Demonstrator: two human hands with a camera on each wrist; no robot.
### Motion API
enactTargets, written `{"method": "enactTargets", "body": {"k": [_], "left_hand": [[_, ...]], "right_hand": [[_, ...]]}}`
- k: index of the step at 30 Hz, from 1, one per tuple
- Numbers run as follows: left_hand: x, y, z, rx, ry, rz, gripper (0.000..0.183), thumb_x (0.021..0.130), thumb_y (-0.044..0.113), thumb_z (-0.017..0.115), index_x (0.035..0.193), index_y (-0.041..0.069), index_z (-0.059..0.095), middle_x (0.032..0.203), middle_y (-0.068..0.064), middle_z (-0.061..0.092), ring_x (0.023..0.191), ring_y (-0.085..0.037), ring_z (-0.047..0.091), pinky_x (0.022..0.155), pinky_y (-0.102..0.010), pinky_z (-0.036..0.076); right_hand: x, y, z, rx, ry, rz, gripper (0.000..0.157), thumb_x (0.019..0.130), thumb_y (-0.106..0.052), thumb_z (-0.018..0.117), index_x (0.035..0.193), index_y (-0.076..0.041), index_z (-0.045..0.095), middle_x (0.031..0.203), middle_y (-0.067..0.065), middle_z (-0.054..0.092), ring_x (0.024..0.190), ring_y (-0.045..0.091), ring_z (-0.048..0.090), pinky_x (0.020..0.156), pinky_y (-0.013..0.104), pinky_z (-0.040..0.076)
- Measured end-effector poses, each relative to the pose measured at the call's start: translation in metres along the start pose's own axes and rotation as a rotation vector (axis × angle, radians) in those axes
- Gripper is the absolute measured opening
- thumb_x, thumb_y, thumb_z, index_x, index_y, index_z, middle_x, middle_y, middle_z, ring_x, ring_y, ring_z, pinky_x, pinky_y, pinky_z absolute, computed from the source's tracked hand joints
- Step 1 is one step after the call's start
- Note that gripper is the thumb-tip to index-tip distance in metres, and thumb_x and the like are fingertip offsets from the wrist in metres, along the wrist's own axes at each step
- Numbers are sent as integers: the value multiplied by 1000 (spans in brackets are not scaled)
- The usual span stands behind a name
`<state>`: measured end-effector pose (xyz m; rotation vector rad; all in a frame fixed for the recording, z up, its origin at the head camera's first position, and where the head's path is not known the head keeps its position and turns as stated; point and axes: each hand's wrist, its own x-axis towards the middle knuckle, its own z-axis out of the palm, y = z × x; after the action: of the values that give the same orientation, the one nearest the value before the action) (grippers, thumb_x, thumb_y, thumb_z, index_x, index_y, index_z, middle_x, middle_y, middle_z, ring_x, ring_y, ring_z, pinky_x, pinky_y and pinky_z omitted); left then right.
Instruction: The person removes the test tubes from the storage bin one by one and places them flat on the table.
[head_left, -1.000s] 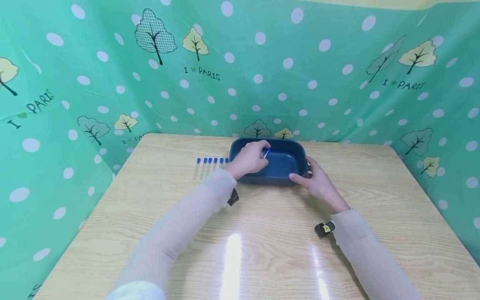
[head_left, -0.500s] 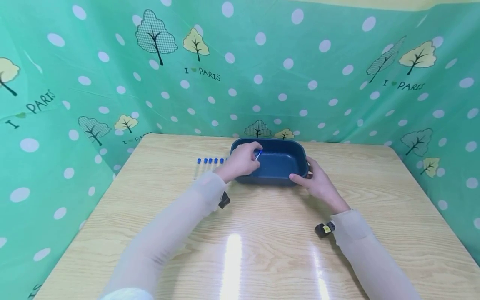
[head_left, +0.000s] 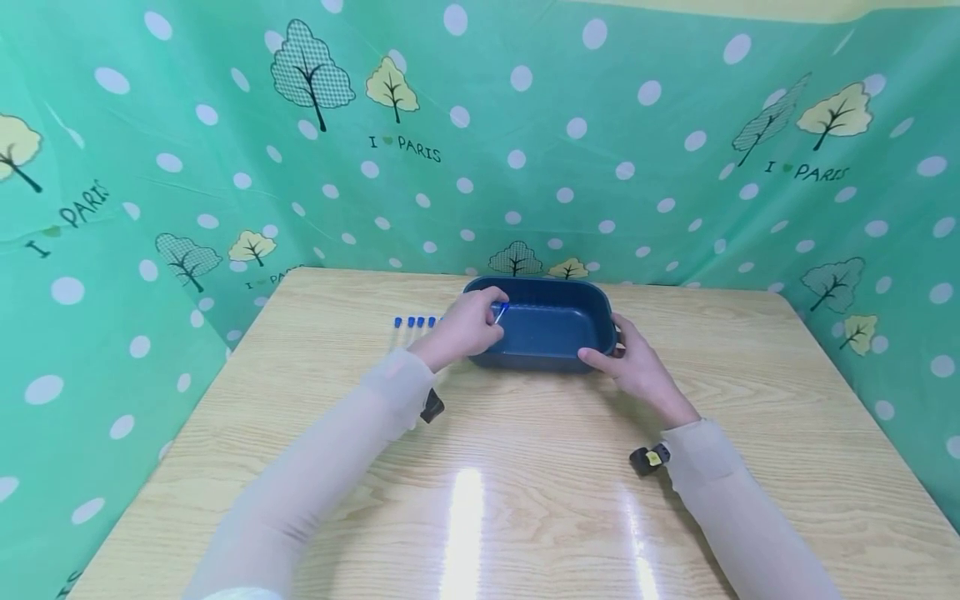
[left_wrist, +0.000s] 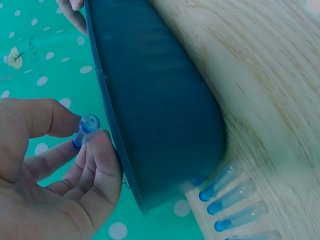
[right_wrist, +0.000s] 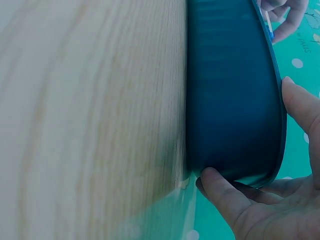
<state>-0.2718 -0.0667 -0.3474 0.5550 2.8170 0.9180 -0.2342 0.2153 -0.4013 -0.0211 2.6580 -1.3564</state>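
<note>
A dark blue plastic bin point(head_left: 540, 363) stands at the back middle of the table. Over its left end, my left hand point(head_left: 467, 323) pinches a clear test tube point(head_left: 500, 314) with a blue cap between thumb and fingers. The left wrist view shows this test tube point(left_wrist: 87, 128) end-on beside the bin's rim point(left_wrist: 111, 110). My right hand point(head_left: 639, 367) grips the bin's right end, with the thumb near the rim and the fingers round the outside. In the right wrist view those fingertips point(right_wrist: 212, 175) lie against the bin's wall point(right_wrist: 232, 100).
To the left of the bin, several more blue-capped test tubes point(head_left: 411, 323) lie side by side in a row, partly hidden by the left hand. The wooden table point(head_left: 555, 467) ends at the back against a green dotted curtain point(head_left: 562, 150).
My left hand has moved left across the bin with the test tube, from near its middle to its left end. The right hand and the bin have stayed in place.
</note>
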Motion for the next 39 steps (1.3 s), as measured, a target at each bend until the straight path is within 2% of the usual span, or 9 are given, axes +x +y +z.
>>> {"method": "enactTargets", "body": {"k": [7, 12, 17, 22, 27, 31, 36, 39], "left_hand": [[-5, -6, -5, -31, 8, -19, 52, 86, 6, 59, 136, 13, 47, 77, -5, 55, 56, -17, 49, 51, -29, 41], [-7, -13, -9, -43, 19, -32, 53, 86, 7, 61, 136, 14, 47, 80, -4, 57, 58, -18, 53, 54, -30, 46], [-10, -18, -14, -44, 25, -31, 53, 85, 6, 61, 136, 12, 47, 81, -5, 58, 60, -18, 54, 56, -31, 48], [-13, -24, -19, -44, 29, -43, 54, 85, 5, 60, 137, 11, 46, 79, -5, 57, 56, -18, 52, 54, -31, 46], [-14, -30, -23, -38, 41, -55, 54, 84, 6, 61, 136, 11, 47, 80, -6, 57, 60, -19, 53, 55, -31, 47], [-16, -37, -26, -33, 50, -56, 54, 82, 6, 62, 135, 10, 48, 83, -5, 58, 65, -19, 55, 58, -32, 48], [-18, -47, -32, -10, 92, -49, 52, 81, 6, 63, 131, 9, 52, 83, -6, 59, 67, -20, 56, 58, -32, 47], [-21, -52, -35, -10, 98, -59, 50, 81, 7, 64, 130, 9, 52, 83, -7, 59, 68, -20, 56, 58, -32, 48]], "right_hand": [[0, 0, 0, 3, 3, -1, 100, 86, -51, 65, 154, -13, 3, 152, 25, 23, 131, 44, 37, 99, 53, 41], [0, 0, 0, 8, 0, 3, 108, 80, -62, 65, 154, -13, 3, 152, 24, 23, 132, 43, 37, 99, 52, 41], [-1, 0, -1, 7, 1, 2, 110, 78, -64, 65, 154, -13, 3, 152, 24, 23, 131, 43, 38, 99, 52, 41], [-1, -1, -1, 5, 4, -4, 104, 82, -57, 65, 154, -12, 4, 152, 25, 23, 131, 44, 38, 98, 53, 41], [-1, 0, -2, 11, 2, -9, 99, 86, -50, 66, 154, -12, 5, 152, 25, 23, 130, 44, 38, 98, 52, 42], [-1, 0, -1, 12, -2, -1, 102, 84, -54, 65, 154, -13, 3, 153, 25, 22, 131, 44, 37, 98, 52, 41], [-1, 0, -1, 15, -9, 5, 109, 80, -62, 64, 154, -14, 1, 153, 24, 20, 132, 43, 36, 99, 52, 41], [0, 1, -1, 15, -10, 6, 108, 81, -61, 64, 154, -14, 1, 153, 24, 20, 132, 43, 36, 99, 52, 41]]}}
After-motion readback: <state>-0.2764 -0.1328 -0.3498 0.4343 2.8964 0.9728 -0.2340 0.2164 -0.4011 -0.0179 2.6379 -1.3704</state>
